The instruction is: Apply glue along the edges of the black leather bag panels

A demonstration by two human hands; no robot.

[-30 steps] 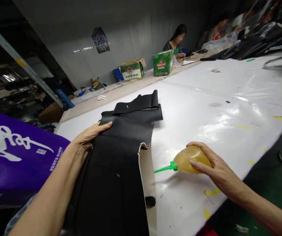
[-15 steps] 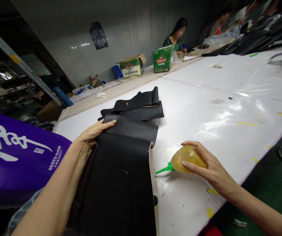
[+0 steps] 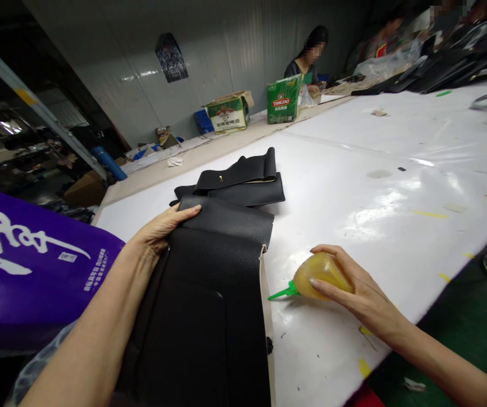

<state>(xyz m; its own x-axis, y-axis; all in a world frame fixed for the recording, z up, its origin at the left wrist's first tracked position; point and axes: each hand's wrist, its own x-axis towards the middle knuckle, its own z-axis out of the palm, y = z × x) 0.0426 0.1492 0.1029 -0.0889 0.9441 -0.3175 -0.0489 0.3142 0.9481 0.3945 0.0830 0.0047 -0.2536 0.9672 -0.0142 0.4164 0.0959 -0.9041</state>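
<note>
My left hand point(image 3: 171, 221) grips the upper left edge of a large black leather piece point(image 3: 209, 271), thumb on top and the other fingers hidden beneath. A pale strip of lining shows along the piece's right edge. In my right hand point(image 3: 340, 277) is a squeeze bottle point(image 3: 319, 274) of yellowish liquid, lying sideways. Its green nozzle points left, with the tip close beside the pale edge; whether they touch I cannot tell. Folded black leather pieces point(image 3: 238, 180) lie just beyond on the white table point(image 3: 332, 209), one with a small gold fitting.
A purple bag point(image 3: 35, 271) stands at the left. Two green boxes, one open point(image 3: 228, 116) and one upright point(image 3: 283, 100), stand along the back edge. A person point(image 3: 306, 59) sits behind them. Black items point(image 3: 438, 68) are piled at the back right.
The view has shifted slightly. My left hand keeps its hold on the leather, and the bottle in my right hand has barely moved, staying near the pale edge.
</note>
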